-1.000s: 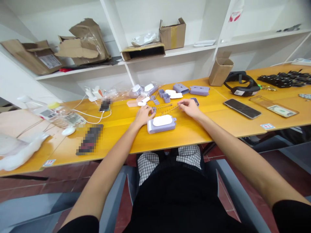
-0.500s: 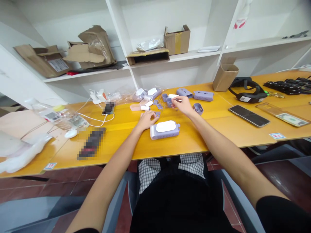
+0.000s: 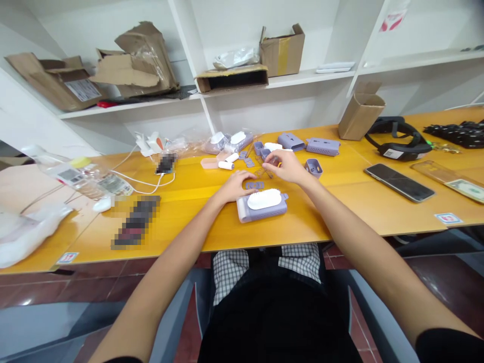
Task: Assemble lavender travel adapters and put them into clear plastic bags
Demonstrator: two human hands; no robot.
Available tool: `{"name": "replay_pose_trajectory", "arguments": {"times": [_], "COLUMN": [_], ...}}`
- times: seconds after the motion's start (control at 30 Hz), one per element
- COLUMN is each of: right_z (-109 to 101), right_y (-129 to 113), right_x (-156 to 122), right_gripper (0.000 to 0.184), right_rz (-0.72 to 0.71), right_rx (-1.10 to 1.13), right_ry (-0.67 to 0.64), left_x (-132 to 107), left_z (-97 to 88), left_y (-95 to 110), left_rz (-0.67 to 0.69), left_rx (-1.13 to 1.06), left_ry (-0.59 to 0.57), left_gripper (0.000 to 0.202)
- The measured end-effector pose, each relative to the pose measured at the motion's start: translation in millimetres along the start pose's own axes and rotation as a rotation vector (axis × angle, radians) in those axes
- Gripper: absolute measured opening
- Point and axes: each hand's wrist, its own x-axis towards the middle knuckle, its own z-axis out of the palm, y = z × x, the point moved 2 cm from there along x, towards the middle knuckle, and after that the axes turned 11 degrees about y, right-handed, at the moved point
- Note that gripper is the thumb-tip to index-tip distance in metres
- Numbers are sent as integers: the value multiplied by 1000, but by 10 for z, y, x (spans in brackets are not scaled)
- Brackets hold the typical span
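Note:
My left hand (image 3: 235, 186) rests on the table with fingers curved and thumb apart, holding nothing visible. By its fingertips lies a flat purple piece (image 3: 254, 185). My right hand (image 3: 285, 165) hovers over the parts with thumb and fingertips drawn together; what they pinch, if anything, is too small to tell. Thin wire coils, seemingly springs (image 3: 260, 173), show just below those fingertips. In front of both hands sits a purple brush (image 3: 264, 205) with a white oval bristle pad facing up. White cylinders (image 3: 226, 165) lie beyond my left hand.
Purple housings (image 3: 322, 146) stand at the back, and a small purple cup (image 3: 313, 168) is right of my right hand. A phone (image 3: 399, 182), a black headset (image 3: 399, 141) and a cardboard box (image 3: 361, 116) are further right. Bottles (image 3: 85, 179) and cables lie left.
My right hand has come away from the white-topped purple part at the back and nearer to me, over the wire coils. My left hand has drawn back slightly, uncovering more of the flat purple piece.

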Motion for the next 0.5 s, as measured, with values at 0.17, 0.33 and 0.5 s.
{"name": "replay_pose_trajectory", "arguments": {"times": [0.17,0.33,0.5], "right_z": [113,129,116], "right_y": [57,81,80], "right_x": [-65,-56,-41], "right_gripper": [16,25,38], "right_rz": [38,150,235], "right_rx": [87,223,346], "right_ry": [-82,-30,37], "left_x": [-31,-48,-40], "left_z": [-62,-79,-118], "left_y": [-68,-46,-76], "left_rz": [-46,-53,-122], "left_rx": [-143,-169,-176], "left_ry": [3,1,-5], "left_gripper": [56,44,52]}}
